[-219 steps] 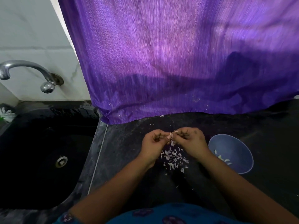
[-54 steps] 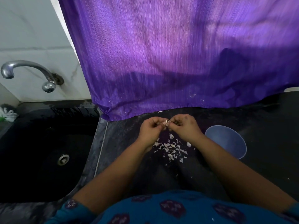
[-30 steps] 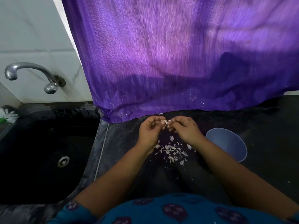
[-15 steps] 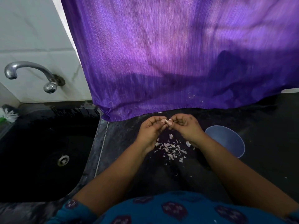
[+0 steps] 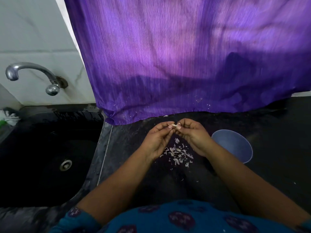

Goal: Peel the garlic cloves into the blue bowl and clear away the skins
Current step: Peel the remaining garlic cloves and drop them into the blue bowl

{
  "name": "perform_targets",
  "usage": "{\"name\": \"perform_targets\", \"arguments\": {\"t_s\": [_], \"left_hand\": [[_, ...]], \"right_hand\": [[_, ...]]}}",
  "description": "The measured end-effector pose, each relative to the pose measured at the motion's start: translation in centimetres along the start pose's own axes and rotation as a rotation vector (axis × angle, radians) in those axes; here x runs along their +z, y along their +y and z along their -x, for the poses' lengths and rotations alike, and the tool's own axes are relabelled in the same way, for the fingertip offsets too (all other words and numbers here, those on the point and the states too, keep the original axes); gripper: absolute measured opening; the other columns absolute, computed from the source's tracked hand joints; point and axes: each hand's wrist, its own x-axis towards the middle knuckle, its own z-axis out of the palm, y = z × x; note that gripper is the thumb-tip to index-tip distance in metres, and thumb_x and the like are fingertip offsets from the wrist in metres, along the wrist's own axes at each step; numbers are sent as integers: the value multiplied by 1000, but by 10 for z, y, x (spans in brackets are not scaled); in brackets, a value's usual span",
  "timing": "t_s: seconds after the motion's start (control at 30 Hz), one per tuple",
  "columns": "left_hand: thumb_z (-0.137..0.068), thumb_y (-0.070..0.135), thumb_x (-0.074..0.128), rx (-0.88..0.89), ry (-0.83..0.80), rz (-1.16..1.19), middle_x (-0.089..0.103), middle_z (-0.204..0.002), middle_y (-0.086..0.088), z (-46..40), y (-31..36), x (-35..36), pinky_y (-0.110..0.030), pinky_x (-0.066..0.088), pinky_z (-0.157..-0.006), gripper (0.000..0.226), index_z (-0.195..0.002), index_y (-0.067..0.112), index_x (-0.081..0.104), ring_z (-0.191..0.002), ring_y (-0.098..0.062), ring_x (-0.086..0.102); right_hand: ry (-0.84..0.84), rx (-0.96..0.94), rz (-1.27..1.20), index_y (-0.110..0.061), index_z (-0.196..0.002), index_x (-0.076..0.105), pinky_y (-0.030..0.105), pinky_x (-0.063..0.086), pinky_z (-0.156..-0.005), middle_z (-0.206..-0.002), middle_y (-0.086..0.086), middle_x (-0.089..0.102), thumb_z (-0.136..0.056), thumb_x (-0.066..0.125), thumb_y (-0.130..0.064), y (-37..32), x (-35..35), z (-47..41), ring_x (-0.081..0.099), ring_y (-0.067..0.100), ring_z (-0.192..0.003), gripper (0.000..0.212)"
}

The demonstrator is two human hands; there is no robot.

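Curtain (image 5: 185, 56): purple, hangs behind the worktop, hem lying on its far edge.
Worktop (image 5: 277, 132): dark, beside a black sink (image 5: 42, 157) with a tap (image 5: 33, 71) above it.
Bowl (image 5: 235, 145): blue, on the worktop just right of the right wrist; contents cannot be told.
Left hand (image 5: 156, 140): fingers curled narrow, thumb and forefinger pinching the clove's left end.
Right hand (image 5: 193, 135): fingers curled narrow, tips pinching the clove's right end.
Skins (image 5: 178, 153): pale scattered heap on the worktop, under and between both hands.
Clove (image 5: 174, 125): small, pale, held above the worktop between the two hands.
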Motion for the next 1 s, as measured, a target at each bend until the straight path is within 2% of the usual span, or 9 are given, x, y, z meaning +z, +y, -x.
{"name": "perform_targets", "arguments": {"t_s": [0.13, 0.27, 0.37, 0.5, 0.6, 0.7, 0.8, 0.9, 1.0], "left_hand": [[-92, -9, 48, 0, -13, 5, 72, -86, -8, 2, 0, 1, -14, 56, -70, 19, -97, 1, 63, -78, -10, 69], [-90, -9, 52, 36, 8, -33, 71, -86, -8, 2, -2, 0, -15, 56, -74, 18, -98, 1, 65, -79, -12, 69], [-88, -9, 56, 119, 28, -159, 73, -83, -7, 2, -4, -4, -17, 56, -75, 18, -97, 2, 67, -78, -13, 70], [-85, -8, 61, 222, 83, -293, 72, -76, -7, 1, -10, -4, -17, 55, -69, 14, -90, 3, 68, -72, -13, 69], [-84, -7, 64, 247, 114, -305, 72, -75, -7, -1, -13, -6, -18, 55, -68, 11, -89, 2, 66, -72, -14, 69], [-84, -6, 65, 252, 163, -298, 72, -76, -7, -2, -16, -7, -19, 55, -69, 9, -90, 2, 67, -72, -13, 69], [-83, -5, 67, 258, 247, -299, 72, -77, -6, -3, -23, -7, -18, 54, -69, 10, -87, 4, 69, -72, -11, 67], [-84, -4, 66, 277, 299, -344, 71, -81, -9, -4, -29, -8, -20, 54, -70, 10, -88, 4, 69, -74, -13, 65], [-87, -5, 61, 298, 296, -413, 71, -84, -12, -3, -33, -7, -21, 54, -71, 10, -91, 1, 69, -76, -14, 67]], "right_hand": [[-1, 64, -92, -10, -85, 63, 23, 47, -72, -78, 2, 65, -95, 51, -2, -1, 0, 0, 58, 10, -75, 18], [167, 48, 263, -13, -86, 69, 31, 48, -75, -82, 6, 71, -95, 56, -12, 5, -2, -2, 64, 15, -76, 15], [211, 6, 596, -19, -84, 75, 33, 54, -73, -74, -1, 73, -90, 64, -20, 4, -10, 0, 70, 17, -76, 13], [230, -47, 876, -16, -68, 73, 11, 45, -56, -61, -7, 67, -75, 80, -21, 1, -16, 5, 61, 4, -57, 11], [237, -59, 767, -16, -68, 66, 11, 45, -56, -66, -4, 66, -72, 81, -9, 3, -16, 6, 58, 4, -58, 17], [211, -21, 592, -23, -73, 70, 25, 55, -71, -85, 1, 71, -86, 60, 4, 4, -9, 6, 67, 12, -78, 32], [212, 55, 355, -14, -78, 71, 32, 55, -73, -83, 10, 72, -95, 43, -2, 3, -2, 5, 69, 23, -79, 35], [184, 32, 325, -15, -92, 70, 26, 56, -74, -84, 5, 73, -90, 64, -19, 8, 3, 7, 70, 17, -80, 7], [214, -78, 470, -21, -84, 69, 24, 57, -70, -77, -1, 72, -83, 74, -13, 12, 5, 8, 70, 9, -73, 10]]}}
